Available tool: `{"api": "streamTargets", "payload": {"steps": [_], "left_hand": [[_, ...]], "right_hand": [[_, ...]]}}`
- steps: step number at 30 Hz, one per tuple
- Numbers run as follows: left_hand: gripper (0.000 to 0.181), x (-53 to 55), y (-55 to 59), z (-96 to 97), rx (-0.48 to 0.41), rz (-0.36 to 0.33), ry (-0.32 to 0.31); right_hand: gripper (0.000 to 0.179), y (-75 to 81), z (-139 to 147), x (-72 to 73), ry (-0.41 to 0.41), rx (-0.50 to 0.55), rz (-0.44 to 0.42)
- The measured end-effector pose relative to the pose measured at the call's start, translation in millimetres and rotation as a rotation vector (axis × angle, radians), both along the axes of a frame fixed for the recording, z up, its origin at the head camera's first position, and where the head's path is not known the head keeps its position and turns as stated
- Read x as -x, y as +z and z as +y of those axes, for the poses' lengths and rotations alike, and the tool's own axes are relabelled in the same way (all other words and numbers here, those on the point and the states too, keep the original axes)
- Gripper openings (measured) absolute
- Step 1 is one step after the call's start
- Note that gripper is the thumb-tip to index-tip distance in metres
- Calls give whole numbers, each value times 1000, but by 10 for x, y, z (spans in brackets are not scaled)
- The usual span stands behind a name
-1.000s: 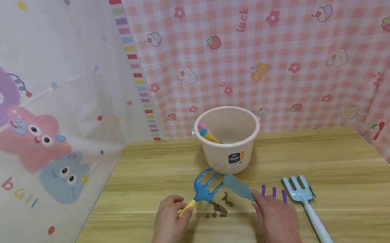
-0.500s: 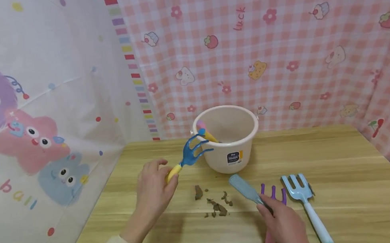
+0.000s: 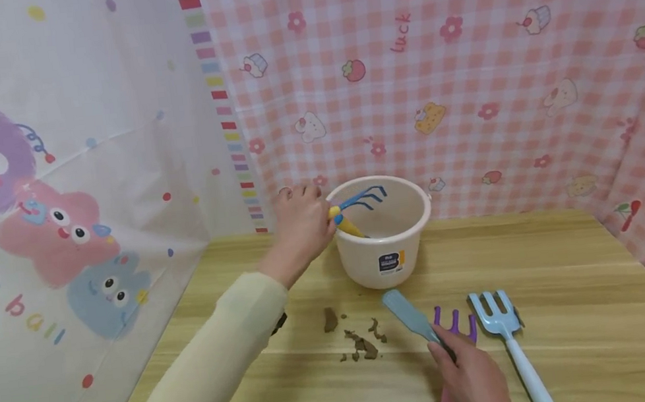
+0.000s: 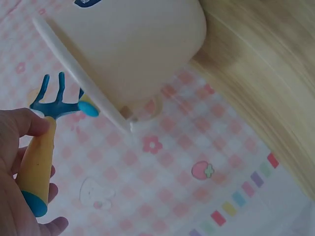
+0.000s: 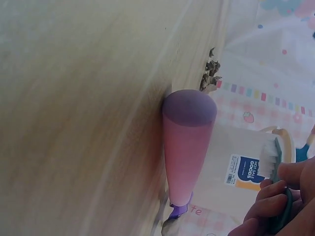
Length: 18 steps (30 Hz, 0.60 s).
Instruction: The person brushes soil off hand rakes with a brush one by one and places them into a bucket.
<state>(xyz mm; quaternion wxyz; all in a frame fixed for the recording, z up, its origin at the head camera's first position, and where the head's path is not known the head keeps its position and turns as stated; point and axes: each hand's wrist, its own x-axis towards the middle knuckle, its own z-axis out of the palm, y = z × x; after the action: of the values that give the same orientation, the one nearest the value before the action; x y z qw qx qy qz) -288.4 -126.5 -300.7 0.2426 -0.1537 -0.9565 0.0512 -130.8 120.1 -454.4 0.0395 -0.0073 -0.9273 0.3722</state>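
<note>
My left hand [image 3: 301, 223] is at the bucket's left rim, gripping the yellow handle of a small garden rake [image 4: 42, 152]. Its blue bent tines reach over the mouth of the cream bucket [image 3: 380, 267]. Inside the bucket leans another tool with a yellow, blue-ended handle [image 3: 349, 226]; its lower end is hidden. My right hand [image 3: 473, 369] holds a grey-blue brush [image 3: 410, 314] above the table, and white bristles [image 5: 268, 157] show on its underside in the right wrist view. Brown crumbs of dirt [image 3: 366, 347] lie left of the brush.
A purple-tined fork with a pink handle [image 5: 189, 152] lies beneath my right hand, partly covered. Right of it lies a light blue garden fork [image 3: 497, 320] with a small dark bit beside its tines. Patterned cloths [image 3: 493, 75] hang behind and left of the wooden table [image 3: 597, 302].
My left hand has lifted the rake off the table and carried it up and forward to the bucket, uncovering another brown piece. The right hand has drawn the brush slightly back from the dirt.
</note>
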Motion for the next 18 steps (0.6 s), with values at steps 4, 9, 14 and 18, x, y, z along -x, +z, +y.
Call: {"api": "streamTargets", "payload": {"steps": [4, 9, 14, 18], "left_hand": [[19, 218, 8, 227, 44, -86, 35], [11, 389, -55, 429, 105, -138, 93], [12, 474, -157, 592, 103, -188, 124], [16, 506, -236, 691, 77, -239, 144]], "right_hand": [[42, -3, 12, -3, -9, -2, 9], [42, 6, 12, -2, -8, 3, 22], [42, 4, 10, -13, -18, 10, 23], [42, -13, 7, -14, -25, 14, 14]]}}
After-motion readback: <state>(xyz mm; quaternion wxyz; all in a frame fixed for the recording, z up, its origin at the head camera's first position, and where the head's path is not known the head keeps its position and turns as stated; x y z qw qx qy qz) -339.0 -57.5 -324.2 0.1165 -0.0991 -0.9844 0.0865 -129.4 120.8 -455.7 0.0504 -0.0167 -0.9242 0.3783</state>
